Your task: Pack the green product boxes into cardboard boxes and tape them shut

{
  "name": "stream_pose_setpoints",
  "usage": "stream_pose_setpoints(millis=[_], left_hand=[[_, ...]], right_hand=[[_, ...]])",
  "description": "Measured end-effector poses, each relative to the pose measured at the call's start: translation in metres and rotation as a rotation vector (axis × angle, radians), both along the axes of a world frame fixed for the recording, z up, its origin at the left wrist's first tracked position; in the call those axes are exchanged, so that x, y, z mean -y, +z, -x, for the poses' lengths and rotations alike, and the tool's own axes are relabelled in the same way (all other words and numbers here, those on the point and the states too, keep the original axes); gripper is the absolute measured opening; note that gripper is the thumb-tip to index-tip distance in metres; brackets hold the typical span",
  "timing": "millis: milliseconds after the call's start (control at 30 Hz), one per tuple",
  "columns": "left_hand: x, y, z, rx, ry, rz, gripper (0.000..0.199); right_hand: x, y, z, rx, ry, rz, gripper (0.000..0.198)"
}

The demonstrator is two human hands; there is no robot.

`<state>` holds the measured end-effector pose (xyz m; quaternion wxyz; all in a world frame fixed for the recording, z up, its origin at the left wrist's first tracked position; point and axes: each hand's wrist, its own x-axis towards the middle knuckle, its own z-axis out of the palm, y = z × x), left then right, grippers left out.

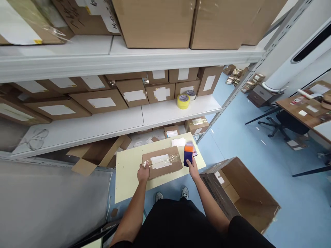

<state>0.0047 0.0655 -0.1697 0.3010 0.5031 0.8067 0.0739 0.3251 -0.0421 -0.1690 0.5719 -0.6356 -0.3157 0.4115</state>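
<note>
A closed cardboard box (167, 174) with a white label and clear tape lies on a pale yellow tabletop (124, 186). At its left end my left hand (143, 173) is closed on the edge, the fingers near the loose-looking tape. My right hand (192, 168) grips a dark blue and orange handheld block-shaped object (188, 158) just right of the box. The far end of that object is blurred, so its exact kind cannot be told. White papers (178, 142) lie beyond the box, and a dark flat item (194, 154) shows partly behind the object.
Metal shelving (111, 120) with labelled cartons (102, 100) stands ahead. Yellow tape (183, 101) and white tape (191, 94) rest on its middle shelf. A large open carton (248, 193) stands at right, another open carton (97, 155) at left. Farther right is a desk (292, 103).
</note>
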Motion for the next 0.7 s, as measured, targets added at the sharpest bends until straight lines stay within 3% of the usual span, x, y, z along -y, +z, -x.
stream_pose_setpoints(millis=[100,200,400,533,600,700], left_hand=[[0.002,0.003,-0.001,0.017,-0.010,-0.001,0.061],[0.004,0.006,-0.002,0.045,-0.012,-0.002,0.058],[0.013,0.002,0.001,0.193,0.030,-0.034,0.061],[0.018,0.011,0.003,0.197,0.082,-0.232,0.077],[0.016,0.022,0.003,0.206,0.032,-0.370,0.075],[0.012,0.043,-0.004,0.448,-0.188,-0.452,0.049]], right_hand=[[-0.013,0.037,0.031,-0.085,0.077,-0.045,0.052],[-0.032,0.052,0.058,-0.148,0.233,-0.079,0.050],[-0.045,0.032,0.074,-0.162,0.409,0.011,0.053],[-0.036,0.025,0.057,-0.065,0.528,0.067,0.052],[-0.033,0.027,0.049,-0.033,0.579,0.097,0.051],[-0.030,0.030,0.042,-0.041,0.644,0.150,0.053]])
